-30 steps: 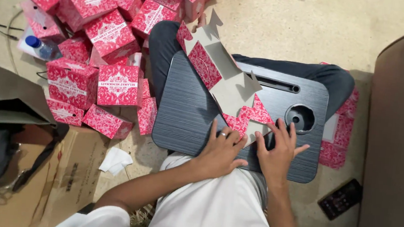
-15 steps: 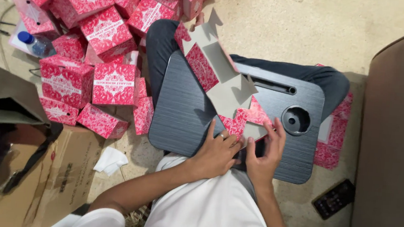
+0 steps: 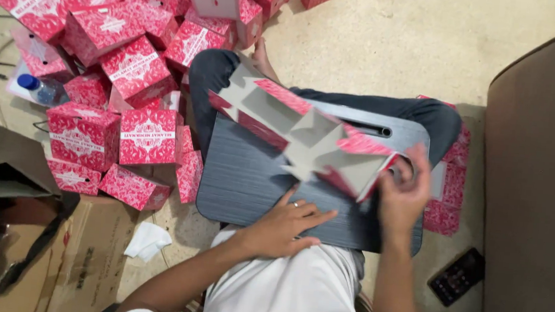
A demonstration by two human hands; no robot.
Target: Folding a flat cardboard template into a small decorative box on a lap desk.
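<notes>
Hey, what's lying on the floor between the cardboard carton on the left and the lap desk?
In the head view, a crumpled white tissue lies on the bare floor between the cardboard carton and the lap desk.

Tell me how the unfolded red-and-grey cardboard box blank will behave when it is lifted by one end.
The unfolded red-and-grey cardboard box blank probably flexes at its creases; its panels already sit at different angles. It looks light, since the right hand raises one end alone. Its loose flaps may swing or catch on the dark lap desk.
</notes>
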